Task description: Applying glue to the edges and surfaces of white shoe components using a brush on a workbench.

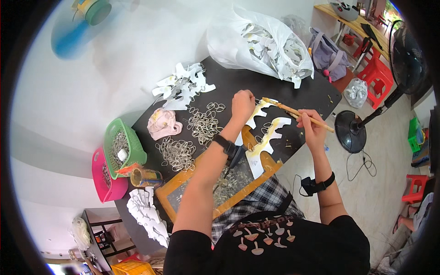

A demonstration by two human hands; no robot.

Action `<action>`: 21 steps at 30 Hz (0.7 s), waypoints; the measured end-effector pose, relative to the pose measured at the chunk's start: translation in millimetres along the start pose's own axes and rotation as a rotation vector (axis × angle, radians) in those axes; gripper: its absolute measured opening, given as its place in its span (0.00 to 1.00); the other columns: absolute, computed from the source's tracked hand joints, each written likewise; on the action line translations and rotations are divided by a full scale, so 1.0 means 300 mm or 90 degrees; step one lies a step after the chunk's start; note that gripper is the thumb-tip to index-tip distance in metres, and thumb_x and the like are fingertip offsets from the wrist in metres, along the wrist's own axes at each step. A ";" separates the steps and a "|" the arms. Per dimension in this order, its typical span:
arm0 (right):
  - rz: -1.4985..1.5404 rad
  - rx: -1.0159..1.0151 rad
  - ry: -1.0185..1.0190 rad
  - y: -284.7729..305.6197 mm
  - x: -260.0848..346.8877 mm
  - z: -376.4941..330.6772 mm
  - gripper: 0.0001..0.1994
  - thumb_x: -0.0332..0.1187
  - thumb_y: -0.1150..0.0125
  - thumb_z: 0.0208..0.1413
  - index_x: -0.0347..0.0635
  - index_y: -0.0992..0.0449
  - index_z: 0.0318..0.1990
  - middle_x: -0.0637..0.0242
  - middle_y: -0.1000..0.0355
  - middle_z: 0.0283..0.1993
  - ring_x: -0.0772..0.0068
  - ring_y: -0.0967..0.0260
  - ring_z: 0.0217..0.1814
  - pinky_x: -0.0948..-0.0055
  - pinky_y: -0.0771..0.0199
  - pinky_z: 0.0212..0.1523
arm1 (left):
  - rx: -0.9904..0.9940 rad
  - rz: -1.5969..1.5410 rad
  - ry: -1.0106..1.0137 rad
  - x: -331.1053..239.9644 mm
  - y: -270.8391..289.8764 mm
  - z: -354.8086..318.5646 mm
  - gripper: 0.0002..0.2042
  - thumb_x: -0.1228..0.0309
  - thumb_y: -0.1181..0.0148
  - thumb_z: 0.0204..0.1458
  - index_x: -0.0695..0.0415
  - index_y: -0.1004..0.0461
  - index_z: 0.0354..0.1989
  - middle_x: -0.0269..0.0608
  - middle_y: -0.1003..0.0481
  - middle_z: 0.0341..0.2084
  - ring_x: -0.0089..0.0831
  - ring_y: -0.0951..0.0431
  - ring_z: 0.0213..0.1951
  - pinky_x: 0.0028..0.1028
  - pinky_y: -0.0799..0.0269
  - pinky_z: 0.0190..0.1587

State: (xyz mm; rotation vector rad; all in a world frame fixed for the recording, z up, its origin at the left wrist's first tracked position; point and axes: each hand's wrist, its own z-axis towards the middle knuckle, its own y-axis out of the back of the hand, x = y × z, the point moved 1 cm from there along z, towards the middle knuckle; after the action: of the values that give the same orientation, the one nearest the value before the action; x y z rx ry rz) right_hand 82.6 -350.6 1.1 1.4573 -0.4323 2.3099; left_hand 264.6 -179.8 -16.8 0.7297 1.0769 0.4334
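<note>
My right hand (313, 131) is closed around a brush with a long wooden handle (323, 125). Its yellowish tip lies over a white cut-out strip (257, 114) with a scalloped edge. Beside that strip my left hand (243, 106) is closed, fingers curled down; whatever they grip is hidden. Nearer to me a second white strip (271, 137) carries a yellow smear like glue, and a few oval metal rings (263, 130) lie by it. Partly under it is a yellow-brown framed panel (238, 197). Loose metal rings (204, 124) form piles left of my left forearm.
A plastic bag (224, 39) of white cut-outs stands at the table's far side, near a cut-out heap (185, 87). Leftward are a pink cloth (163, 123), green basket (133, 146), pink basket (112, 190), smeared jar (145, 177) and stacked cut-outs (145, 215). A fan (352, 130) stands right.
</note>
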 end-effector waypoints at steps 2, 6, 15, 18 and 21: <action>0.001 -0.003 -0.004 0.001 -0.003 0.004 0.09 0.28 0.49 0.60 0.32 0.25 0.40 0.66 0.28 0.29 0.83 0.32 0.28 0.83 0.31 0.30 | 0.010 0.142 -0.152 -0.037 0.014 -0.048 0.07 0.75 0.43 0.44 0.61 0.21 0.30 0.53 0.24 0.27 0.47 0.23 0.30 0.38 0.26 0.36; 0.009 0.010 -0.025 -0.003 -0.015 0.016 0.09 0.29 0.48 0.60 0.31 0.25 0.40 0.67 0.28 0.28 0.84 0.33 0.27 0.84 0.31 0.29 | 0.053 0.135 -0.202 -0.043 0.048 -0.119 0.09 0.78 0.46 0.43 0.60 0.20 0.30 0.52 0.25 0.30 0.46 0.24 0.34 0.39 0.27 0.40; -0.011 0.021 -0.029 -0.027 -0.050 0.026 0.09 0.29 0.48 0.60 0.32 0.25 0.40 0.68 0.28 0.26 0.85 0.34 0.25 0.85 0.32 0.27 | 0.131 0.197 -0.299 -0.015 0.051 -0.087 0.14 0.81 0.47 0.42 0.56 0.19 0.37 0.40 0.23 0.39 0.35 0.28 0.46 0.35 0.36 0.47; -0.048 0.030 -0.032 -0.036 -0.036 0.036 0.09 0.29 0.48 0.60 0.32 0.24 0.39 0.68 0.28 0.26 0.85 0.33 0.25 0.85 0.32 0.26 | 0.129 0.212 -0.297 -0.008 0.046 -0.096 0.15 0.81 0.46 0.41 0.54 0.19 0.37 0.38 0.23 0.39 0.34 0.29 0.47 0.34 0.40 0.48; -0.091 0.005 0.006 -0.042 -0.028 0.044 0.09 0.29 0.48 0.60 0.32 0.24 0.39 0.67 0.27 0.27 0.83 0.31 0.26 0.84 0.29 0.28 | 0.103 0.211 -0.311 -0.005 0.050 -0.098 0.16 0.81 0.46 0.41 0.52 0.19 0.38 0.37 0.24 0.39 0.34 0.29 0.47 0.35 0.39 0.49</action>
State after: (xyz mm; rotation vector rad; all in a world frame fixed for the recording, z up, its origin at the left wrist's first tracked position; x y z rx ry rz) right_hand 102.3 -346.4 -0.4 1.4315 -0.3068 2.2073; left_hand 237.8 -161.1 -13.2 1.0999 0.5335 0.4219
